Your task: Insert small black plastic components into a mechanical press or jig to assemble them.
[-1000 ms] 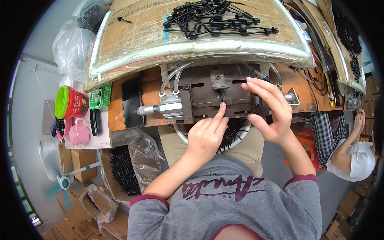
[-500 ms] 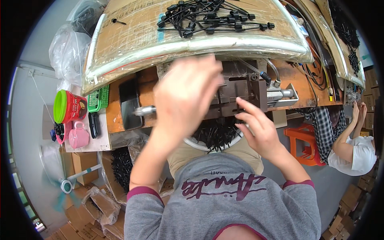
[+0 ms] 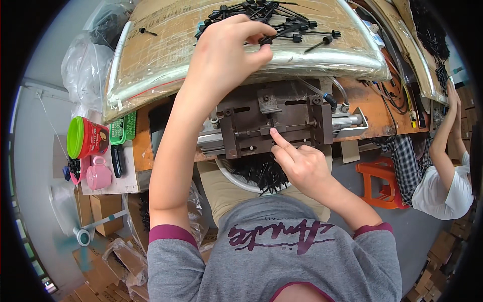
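My left hand (image 3: 224, 55) reaches over the far cardboard surface, its thumb and forefinger closed round a black stem-like plastic part (image 3: 265, 40) at the near edge of a pile of similar black parts (image 3: 289, 25). The fingers partly hide that part. My right hand (image 3: 302, 166) holds nothing; its forefinger stretches out and touches the small centre block of a dark metal fixture (image 3: 297, 113), while the other fingers bend loosely. A thin black piece (image 3: 271, 121) stands in the fixture, just beyond that fingertip.
Air cylinders (image 3: 347, 121) with hoses flank the fixture. Below it, a white-rimmed container (image 3: 234, 178) holds many black parts. At left stand a red-green tub (image 3: 93, 137), a pink cup (image 3: 99, 173) and a green basket (image 3: 123, 126). A co-worker (image 3: 445, 181) sits right, near an orange stool (image 3: 380, 183).
My left hand has moved from over the fixture up to the pile. My right hand has shifted left, bringing its forefinger onto the centre block. The co-worker's hands have risen.
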`<state>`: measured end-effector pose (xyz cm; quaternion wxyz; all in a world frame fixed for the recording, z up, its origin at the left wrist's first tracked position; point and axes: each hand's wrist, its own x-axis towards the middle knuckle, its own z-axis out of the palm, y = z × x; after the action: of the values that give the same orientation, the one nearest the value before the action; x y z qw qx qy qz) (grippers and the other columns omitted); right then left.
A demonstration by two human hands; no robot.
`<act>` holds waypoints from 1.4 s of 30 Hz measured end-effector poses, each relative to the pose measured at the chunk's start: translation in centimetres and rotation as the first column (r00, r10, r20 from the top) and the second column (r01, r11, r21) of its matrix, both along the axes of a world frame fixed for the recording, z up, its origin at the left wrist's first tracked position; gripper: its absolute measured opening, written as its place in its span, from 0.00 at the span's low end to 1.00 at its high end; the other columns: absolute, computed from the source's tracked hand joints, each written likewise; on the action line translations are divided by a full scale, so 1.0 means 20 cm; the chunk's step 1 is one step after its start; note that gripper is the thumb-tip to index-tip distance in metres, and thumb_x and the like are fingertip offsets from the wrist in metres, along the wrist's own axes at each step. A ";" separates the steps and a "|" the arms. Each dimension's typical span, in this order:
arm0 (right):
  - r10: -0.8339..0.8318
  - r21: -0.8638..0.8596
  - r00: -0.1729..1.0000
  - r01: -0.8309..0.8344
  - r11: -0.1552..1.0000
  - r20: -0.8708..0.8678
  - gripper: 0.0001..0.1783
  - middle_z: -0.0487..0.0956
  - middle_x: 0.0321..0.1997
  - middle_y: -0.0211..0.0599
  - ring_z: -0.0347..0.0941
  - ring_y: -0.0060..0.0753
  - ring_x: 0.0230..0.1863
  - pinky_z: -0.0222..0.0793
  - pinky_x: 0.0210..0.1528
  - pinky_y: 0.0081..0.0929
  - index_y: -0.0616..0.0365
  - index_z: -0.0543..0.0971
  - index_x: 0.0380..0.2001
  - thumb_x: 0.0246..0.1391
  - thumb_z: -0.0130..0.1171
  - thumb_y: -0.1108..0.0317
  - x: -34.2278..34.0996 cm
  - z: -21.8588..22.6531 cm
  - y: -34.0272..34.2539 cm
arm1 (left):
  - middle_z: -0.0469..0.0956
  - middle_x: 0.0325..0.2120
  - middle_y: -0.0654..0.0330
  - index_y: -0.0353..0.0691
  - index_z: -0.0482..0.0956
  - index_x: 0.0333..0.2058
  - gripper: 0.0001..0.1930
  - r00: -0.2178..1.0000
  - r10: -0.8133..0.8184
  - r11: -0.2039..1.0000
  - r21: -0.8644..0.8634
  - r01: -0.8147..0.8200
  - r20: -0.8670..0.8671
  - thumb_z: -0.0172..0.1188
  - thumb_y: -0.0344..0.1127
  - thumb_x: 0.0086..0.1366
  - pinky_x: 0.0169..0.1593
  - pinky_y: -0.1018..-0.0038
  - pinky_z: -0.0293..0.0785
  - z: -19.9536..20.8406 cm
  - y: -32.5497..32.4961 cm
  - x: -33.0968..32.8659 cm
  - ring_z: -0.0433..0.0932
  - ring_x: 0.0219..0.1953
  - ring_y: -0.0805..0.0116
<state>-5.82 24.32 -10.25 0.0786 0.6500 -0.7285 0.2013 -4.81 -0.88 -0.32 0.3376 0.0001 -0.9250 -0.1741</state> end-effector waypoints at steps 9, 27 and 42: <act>-0.242 -0.405 0.968 0.195 0.893 -0.068 0.11 0.81 0.41 0.37 0.80 0.47 0.39 0.77 0.43 0.38 0.54 0.81 0.39 0.50 0.66 0.74 -0.55 0.37 -0.21 | 0.81 0.43 0.60 0.38 0.88 0.38 0.13 0.995 -0.085 0.844 0.533 0.050 0.043 0.76 0.27 0.52 0.34 0.80 0.82 -0.10 0.36 0.50 0.81 0.36 0.77; -0.023 -0.089 0.425 0.241 0.966 0.905 0.09 0.76 0.35 0.23 0.72 0.12 0.32 0.65 0.33 0.11 0.59 0.84 0.39 0.54 0.71 0.72 -0.54 0.41 -0.07 | 0.83 0.51 0.54 0.40 0.83 0.35 0.14 0.956 0.100 0.992 -0.098 -0.076 0.275 0.74 0.36 0.50 0.31 0.75 0.77 -0.53 0.61 0.53 0.82 0.25 0.68; -0.021 -0.056 0.984 0.032 0.998 0.175 0.13 0.75 0.64 0.45 0.80 0.35 0.34 0.77 0.38 0.28 0.60 0.79 0.35 0.43 0.70 0.75 0.02 -0.04 0.01 | 0.85 0.37 0.55 0.44 0.86 0.40 0.10 0.966 0.247 0.918 -0.336 -0.209 0.075 0.67 0.35 0.59 0.45 0.62 0.78 -0.05 -0.08 0.05 0.83 0.40 0.52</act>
<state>-5.34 24.61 -10.98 0.0363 0.6176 -0.7350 0.2775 -3.90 -2.47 -1.39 0.2968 0.0626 -0.9526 0.0218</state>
